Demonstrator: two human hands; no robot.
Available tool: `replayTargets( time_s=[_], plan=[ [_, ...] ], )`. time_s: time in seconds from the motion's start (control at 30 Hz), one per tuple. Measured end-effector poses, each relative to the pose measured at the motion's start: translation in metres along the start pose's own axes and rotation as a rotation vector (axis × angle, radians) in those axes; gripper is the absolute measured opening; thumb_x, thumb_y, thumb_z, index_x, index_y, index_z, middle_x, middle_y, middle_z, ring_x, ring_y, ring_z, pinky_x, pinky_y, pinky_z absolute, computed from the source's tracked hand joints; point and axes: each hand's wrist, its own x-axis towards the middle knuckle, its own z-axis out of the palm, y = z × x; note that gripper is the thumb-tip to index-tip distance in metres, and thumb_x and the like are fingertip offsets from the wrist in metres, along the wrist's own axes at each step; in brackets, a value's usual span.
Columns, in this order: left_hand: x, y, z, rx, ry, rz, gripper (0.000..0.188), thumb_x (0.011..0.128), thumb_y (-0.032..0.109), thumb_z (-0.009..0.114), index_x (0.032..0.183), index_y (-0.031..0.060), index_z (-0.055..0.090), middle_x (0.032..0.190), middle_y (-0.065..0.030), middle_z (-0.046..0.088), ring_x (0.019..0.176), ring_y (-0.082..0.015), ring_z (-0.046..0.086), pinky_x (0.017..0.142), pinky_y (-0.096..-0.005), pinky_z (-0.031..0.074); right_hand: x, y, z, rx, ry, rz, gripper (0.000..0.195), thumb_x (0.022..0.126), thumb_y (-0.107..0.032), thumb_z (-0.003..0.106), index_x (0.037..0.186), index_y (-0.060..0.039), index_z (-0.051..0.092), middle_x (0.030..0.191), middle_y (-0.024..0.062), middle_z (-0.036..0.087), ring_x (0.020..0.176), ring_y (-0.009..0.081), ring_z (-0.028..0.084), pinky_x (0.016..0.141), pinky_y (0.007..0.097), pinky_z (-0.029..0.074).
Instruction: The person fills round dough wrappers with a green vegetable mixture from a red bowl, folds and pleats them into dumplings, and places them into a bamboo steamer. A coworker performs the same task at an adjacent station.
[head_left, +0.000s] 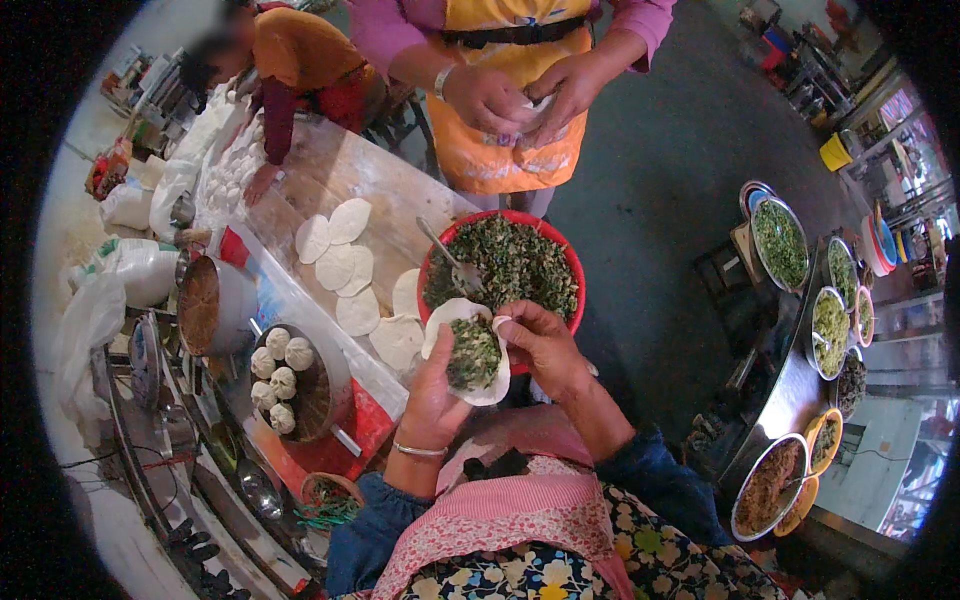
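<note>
A round dough wrapper (490, 393) with chopped green filling (472, 352) on it rests in my left hand (433, 401), the thumb lying over its left edge. The fingers of my right hand (546, 345) pinch the wrapper's right edge. Just beyond my hands stands a red basin (577, 274) of chopped greens (517, 255), with a metal spoon (466, 276) stuck in them. Several flat wrappers (358, 311) lie on the floured board to the left, some overlapping. Several pleated buns (283, 382) sit in a round steamer (337, 382) at my left.
Across from me a person in an orange apron (502, 150) works dough in both hands. Another person (300, 45) leans over the far end of the wooden board (405, 176). A tall pot (232, 304) stands left. Bowls of filling (772, 487) line a metal counter (787, 405) at right.
</note>
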Motion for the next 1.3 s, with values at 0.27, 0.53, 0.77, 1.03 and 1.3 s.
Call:
replayTargets(
  time_s=[0.27,0.53,0.77,1.03,1.3],
  plan=[
    [-0.005,0.003,0.007,0.231,0.000,0.060,0.032,0.093,0.014,0.052,0.124,0.0058,0.048,0.111,-0.0050,0.059,0.097,-0.0159,0.060,0.081,-0.0313,0.051,0.001,-0.011,0.004,-0.005,-0.083,0.048,0.015,0.088,-0.012,0.061,0.101,-0.0075,0.058,0.085,-0.0013,0.057,0.068,0.0078,0.050,0.061,0.0224,0.042],
    [-0.004,0.002,0.017,0.372,0.026,0.087,0.033,0.093,0.015,0.052,0.124,0.0045,0.048,0.108,-0.0046,0.060,0.094,-0.0141,0.060,0.078,-0.0286,0.051,0.000,-0.013,0.008,-0.267,0.018,-0.113,0.017,0.087,-0.010,0.061,0.103,-0.0062,0.058,0.085,-0.0007,0.058,0.072,0.0079,0.054,0.062,0.0214,0.044],
    [0.000,0.002,0.012,0.485,0.061,0.042,0.028,0.093,0.012,0.050,0.119,0.0020,0.051,0.106,-0.0044,0.059,0.094,-0.0108,0.059,0.079,-0.0260,0.049,0.004,-0.004,-0.003,-0.467,-0.060,-0.283,0.017,0.084,-0.005,0.061,0.101,-0.0036,0.058,0.084,-0.0001,0.056,0.076,0.0092,0.055,0.067,0.0231,0.046],
    [0.007,0.006,0.000,0.848,-0.083,0.077,0.029,0.087,0.004,0.048,0.116,0.0046,0.052,0.103,-0.0017,0.059,0.093,-0.0112,0.058,0.081,-0.0262,0.048,-0.005,-0.023,0.012,-0.937,-0.170,-0.563,0.012,0.082,-0.003,0.060,0.093,0.0003,0.058,0.084,0.0076,0.056,0.076,0.0128,0.056,0.068,0.0263,0.046],
    [0.010,0.015,0.008,0.826,-0.097,-0.049,0.033,0.083,0.004,0.052,0.116,0.0027,0.053,0.100,-0.0020,0.059,0.090,-0.0095,0.056,0.079,-0.0242,0.045,-0.008,-0.028,0.013,-1.018,-0.187,-0.537,0.015,0.081,-0.003,0.061,0.095,-0.0009,0.056,0.085,0.0084,0.055,0.073,0.0169,0.056,0.066,0.0299,0.046]
  ],
)
